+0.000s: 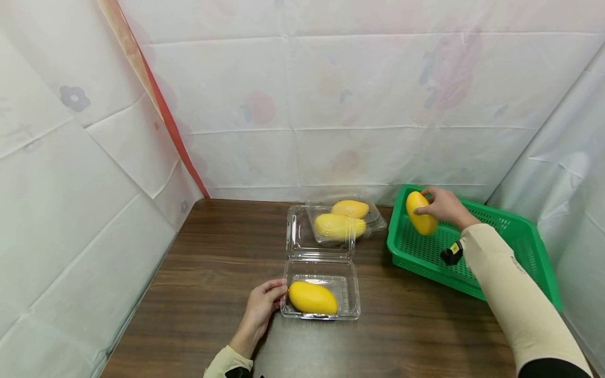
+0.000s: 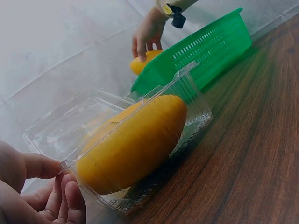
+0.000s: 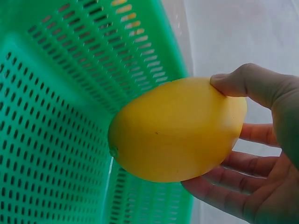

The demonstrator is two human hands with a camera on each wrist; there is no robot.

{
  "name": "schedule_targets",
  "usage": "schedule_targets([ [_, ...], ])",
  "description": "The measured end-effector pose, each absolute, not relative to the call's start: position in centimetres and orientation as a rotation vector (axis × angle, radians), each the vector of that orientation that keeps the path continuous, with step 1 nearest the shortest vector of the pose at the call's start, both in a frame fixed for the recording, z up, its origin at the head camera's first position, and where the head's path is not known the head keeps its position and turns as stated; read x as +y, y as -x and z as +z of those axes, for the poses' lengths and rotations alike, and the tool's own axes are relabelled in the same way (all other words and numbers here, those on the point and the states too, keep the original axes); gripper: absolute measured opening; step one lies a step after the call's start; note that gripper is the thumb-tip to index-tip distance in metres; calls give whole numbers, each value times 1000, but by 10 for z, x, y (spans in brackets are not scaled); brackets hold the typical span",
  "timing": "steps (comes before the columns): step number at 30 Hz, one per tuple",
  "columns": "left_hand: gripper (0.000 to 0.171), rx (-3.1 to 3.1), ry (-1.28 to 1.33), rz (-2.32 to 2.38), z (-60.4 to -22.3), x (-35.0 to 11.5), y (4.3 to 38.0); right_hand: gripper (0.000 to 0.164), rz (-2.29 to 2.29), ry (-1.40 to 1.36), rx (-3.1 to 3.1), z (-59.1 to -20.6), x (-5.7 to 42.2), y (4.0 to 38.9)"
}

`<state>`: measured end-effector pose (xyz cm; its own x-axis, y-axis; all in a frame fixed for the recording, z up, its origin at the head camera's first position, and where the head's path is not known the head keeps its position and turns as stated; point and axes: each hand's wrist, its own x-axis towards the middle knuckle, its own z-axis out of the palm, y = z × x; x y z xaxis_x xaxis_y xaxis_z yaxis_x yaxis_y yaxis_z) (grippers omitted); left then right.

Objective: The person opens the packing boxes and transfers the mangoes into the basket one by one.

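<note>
From the head view, we are seeing our right hand (image 1: 444, 203) holding a yellow mango (image 1: 422, 213) at the left end of a green basket (image 1: 435, 270), fingers curling around the fruit. Our left hand (image 1: 261, 307) is gripping the left edge of an open clear container (image 1: 348, 294), which is resting on the brown desk (image 1: 212, 252) with its lid (image 1: 298, 233) leaning back away from us. A second mango (image 1: 313, 298) is lying inside, along the near wall. Behind the lid, another clear container (image 1: 376, 219) is holding two more mangoes (image 1: 340, 226), partly showing through the plastic.

From the left wrist, we are pinching the container's rim at a corner between thumb and fingers, and the second mango is filling much of the tray beside them. The right hand is appearing beyond, with its mango at the basket's end.

From the right wrist, we are clasping the mango by one end, thumb pressing one side and fingers supporting the other; its free end is pointing toward the basket's slotted interior. We are not able to tell whether the mango is touching the basket.
</note>
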<state>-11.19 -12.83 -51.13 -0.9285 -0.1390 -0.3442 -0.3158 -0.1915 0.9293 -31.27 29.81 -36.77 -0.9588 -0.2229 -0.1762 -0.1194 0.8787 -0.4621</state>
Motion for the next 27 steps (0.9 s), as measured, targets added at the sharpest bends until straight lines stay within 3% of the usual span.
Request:
schedule_targets([
  [17, 36, 1917, 532, 2271, -511, -128, 111, 78, -783, 83, 2662, -403, 322, 338],
  [27, 33, 1923, 563, 2270, -512, -127, 111, 73, -853, 5, 2597, -418, 316, 339],
])
